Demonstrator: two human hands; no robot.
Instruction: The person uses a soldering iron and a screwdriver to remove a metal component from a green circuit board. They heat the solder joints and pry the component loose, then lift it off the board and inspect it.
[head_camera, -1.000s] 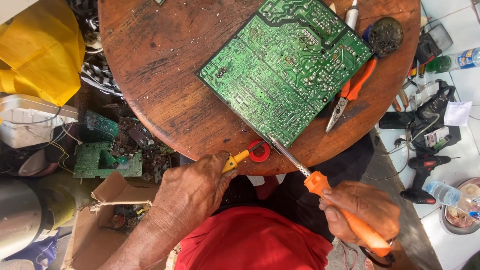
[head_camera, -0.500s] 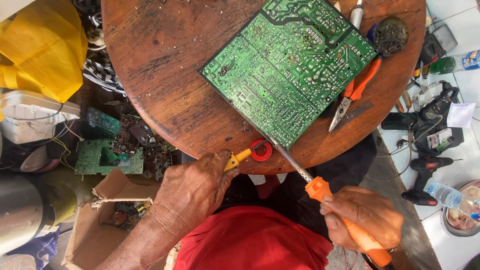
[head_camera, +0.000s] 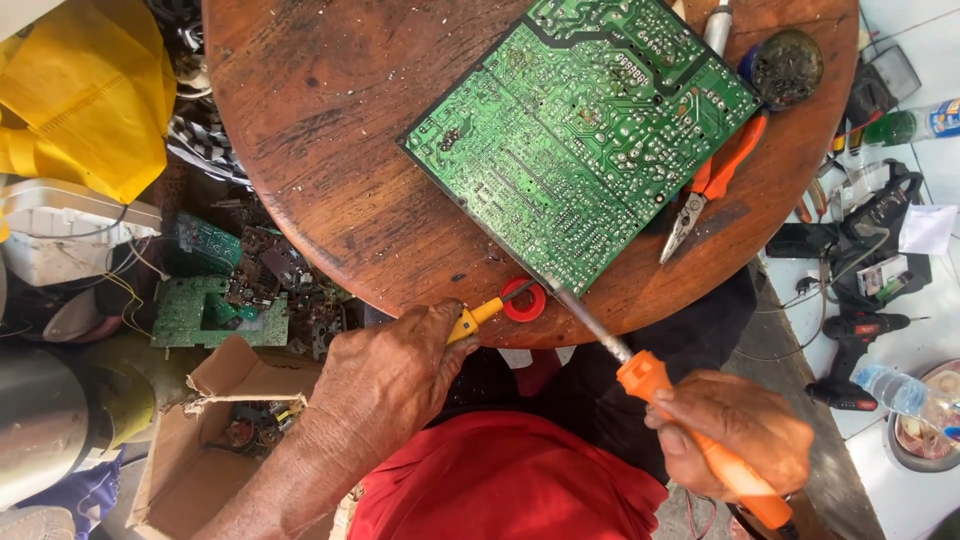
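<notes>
We hold the orange-handled soldering iron (head_camera: 690, 430) in our right hand (head_camera: 735, 435), fingers wrapped tight around the handle, and its metal tip reaches up to the near corner of the green circuit board (head_camera: 585, 135), which lies solder side up on the round wooden table (head_camera: 330, 150). Our left hand (head_camera: 385, 375) is curled around a small yellow-handled tool (head_camera: 480, 315), pinched between thumb and fingers, its thin shaft pointing at the same corner, just beside a red ring (head_camera: 523, 300) at the table edge.

We think the main risk is the board sliding: nothing holds it down, so a push from the iron can move it. The corner also sits near the table edge, and the hot tip works close above our lap in the red cloth (head_camera: 500, 480). The left forearm comes in from below, wrist bent upward; the right wrist is low and turned inward.
</notes>
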